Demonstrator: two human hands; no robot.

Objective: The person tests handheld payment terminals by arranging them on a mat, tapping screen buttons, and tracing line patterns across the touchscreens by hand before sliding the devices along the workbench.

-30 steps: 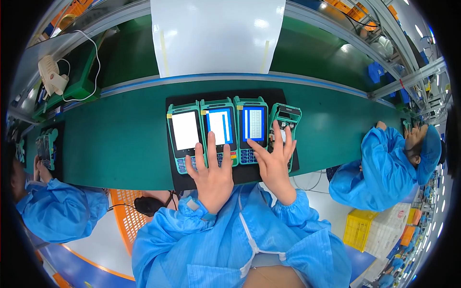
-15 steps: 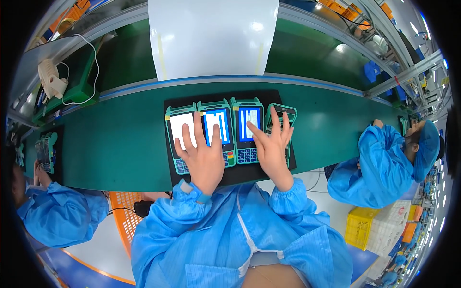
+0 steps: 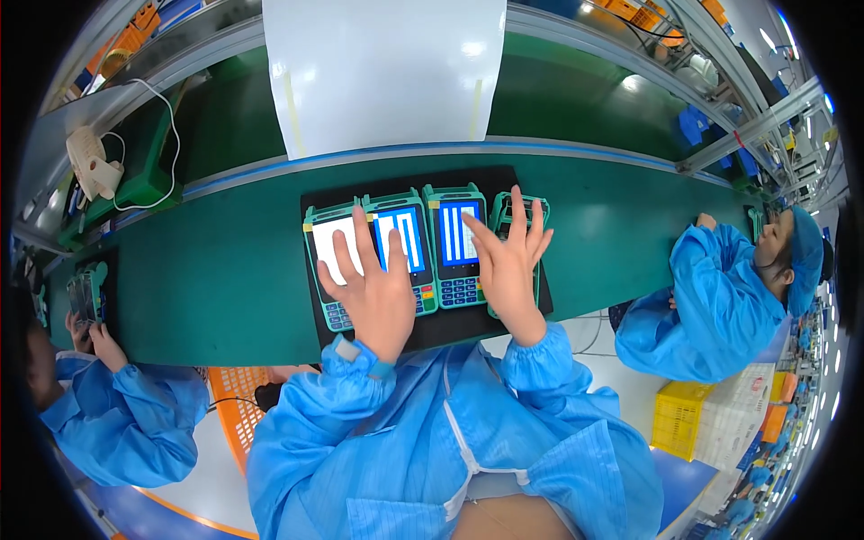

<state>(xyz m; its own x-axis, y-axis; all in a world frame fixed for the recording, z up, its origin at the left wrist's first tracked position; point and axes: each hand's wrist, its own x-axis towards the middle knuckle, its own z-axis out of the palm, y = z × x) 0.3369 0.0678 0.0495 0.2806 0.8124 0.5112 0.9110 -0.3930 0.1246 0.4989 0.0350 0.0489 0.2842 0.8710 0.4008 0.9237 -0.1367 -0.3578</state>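
Several card payment terminals stand side by side in green frames on a black mat [image 3: 450,333]. The leftmost terminal [image 3: 326,250] has a white screen; the second terminal [image 3: 415,227] shows blue and white stripes. My left hand [image 3: 380,306] is spread over these two, fingers apart, partly covering screens and keys; whether its fingertips touch is unclear. A fingertip of my right hand [image 3: 510,281] is at the striped screen of the third terminal [image 3: 454,236], the other fingers stretched out. Behind that hand, the rightmost terminal [image 3: 498,209] is mostly hidden. Neither hand holds anything.
The green bench top [image 3: 225,270] runs left and right. A white sheet [image 3: 387,81] hangs ahead. One co-worker in blue [image 3: 135,423] handles a device at left; another [image 3: 711,301] sits at right. A white corded device [image 3: 90,162], an orange crate [image 3: 236,405] and a yellow crate [image 3: 677,418] are nearby.
My right fingertip has moved slightly up the third screen, where more blue and white stripes show. My left hand stays over the left terminals. The left co-worker's second hand has come to their device.
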